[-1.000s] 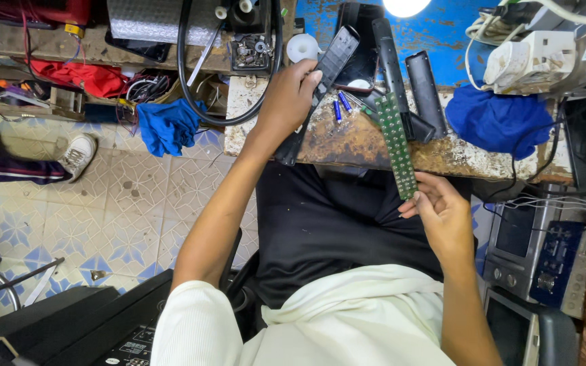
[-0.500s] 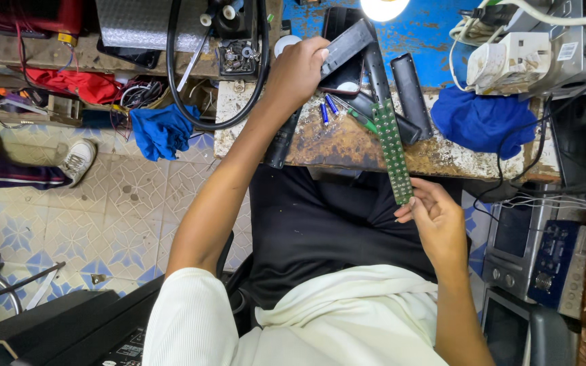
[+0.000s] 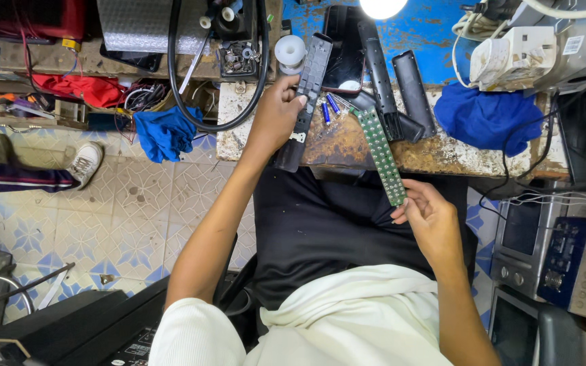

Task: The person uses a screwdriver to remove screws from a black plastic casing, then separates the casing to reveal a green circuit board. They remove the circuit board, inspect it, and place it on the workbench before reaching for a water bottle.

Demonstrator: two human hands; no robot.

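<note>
Slim black casing (image 3: 304, 95), studded green strip (image 3: 381, 152)

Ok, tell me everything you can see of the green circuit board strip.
The green circuit board strip is long, narrow and flat, dotted with rows of small pale contacts. The right hand pinches its near end; it slants up and away over the lap to the rusty bench top, its far end near small blue cylinders.

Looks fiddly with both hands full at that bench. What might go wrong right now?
The green circuit board is pinched only at its near end by the right hand, so it could flex or slip. The left hand lifts the black remote shell close to the small blue batteries, which might get knocked and roll away.
</note>
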